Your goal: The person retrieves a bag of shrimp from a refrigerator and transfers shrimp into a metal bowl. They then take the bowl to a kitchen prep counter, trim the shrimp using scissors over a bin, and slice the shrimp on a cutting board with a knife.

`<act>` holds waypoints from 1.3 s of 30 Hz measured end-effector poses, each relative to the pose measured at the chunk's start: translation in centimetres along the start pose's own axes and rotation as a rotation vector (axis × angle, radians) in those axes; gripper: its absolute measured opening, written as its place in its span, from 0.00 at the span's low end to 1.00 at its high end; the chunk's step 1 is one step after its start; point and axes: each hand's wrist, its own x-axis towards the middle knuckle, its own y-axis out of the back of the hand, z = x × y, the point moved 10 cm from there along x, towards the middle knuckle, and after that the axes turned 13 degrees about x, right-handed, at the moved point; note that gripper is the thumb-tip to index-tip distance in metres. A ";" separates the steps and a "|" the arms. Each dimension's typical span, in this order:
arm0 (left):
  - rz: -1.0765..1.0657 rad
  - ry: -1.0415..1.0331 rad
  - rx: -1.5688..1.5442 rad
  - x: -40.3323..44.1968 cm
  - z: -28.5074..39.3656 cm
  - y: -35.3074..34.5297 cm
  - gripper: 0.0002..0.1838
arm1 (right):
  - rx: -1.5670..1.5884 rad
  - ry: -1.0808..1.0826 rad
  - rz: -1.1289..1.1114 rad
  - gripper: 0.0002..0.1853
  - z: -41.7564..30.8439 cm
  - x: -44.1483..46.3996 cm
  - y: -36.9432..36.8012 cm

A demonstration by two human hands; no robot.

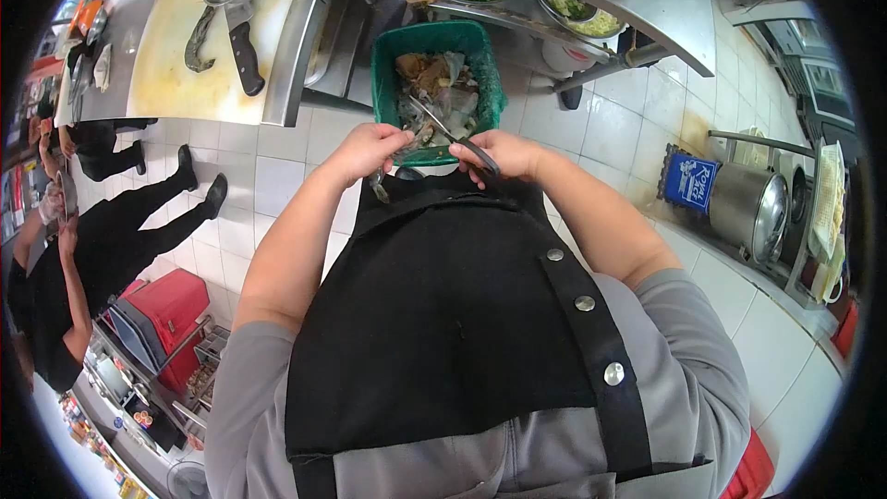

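Currently, through the head view, I count two hands: the right hand (504,157) grips one pair of scissors (479,156), blades over one green bin (491,102); the left hand (370,150) pinches what looks like one shrimp (380,188) beside the bin's near-left corner. Far left, one knife (246,58) lies on one board (180,92).

Both forearms (599,212) forward, fingers (395,141) curled
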 end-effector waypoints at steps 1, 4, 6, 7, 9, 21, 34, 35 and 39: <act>-0.012 0.004 0.024 0.2 -0.3 -0.1 0.19 | 0.008 -0.005 0.002 0.32 0.5 0.2 0.1; -0.056 0.009 0.097 0.2 -0.2 -0.2 0.18 | 0.014 -0.035 0.014 0.33 0.8 0.0 -0.1; -0.095 0.001 0.148 -0.2 0.3 -0.3 0.18 | -0.004 -0.074 0.032 0.33 0.5 -0.8 -0.2; -0.104 -0.007 0.166 -0.2 0.3 -0.3 0.18 | 0.007 -0.063 0.028 0.32 0.3 -0.9 -0.3; -0.124 -0.025 0.200 0.1 0.5 -0.2 0.19 | 0.025 -0.041 0.021 0.32 0.1 -1.1 -0.4; -0.081 -0.006 0.187 1.2 -0.4 0.2 0.25 | -0.112 0.051 0.262 0.26 2.7 1.0 4.4; 0.111 -0.072 0.093 0.3 -0.4 3.0 0.21 | -0.022 -0.019 0.020 0.35 2.0 -2.3 2.8; 0.118 -0.071 0.114 0.3 -0.3 3.1 0.21 | -0.042 -0.046 -0.017 0.36 2.2 -2.3 2.3; 0.142 -0.090 0.226 -0.2 1.3 3.0 0.20 | -0.055 -0.073 -0.016 0.36 1.4 -1.6 0.9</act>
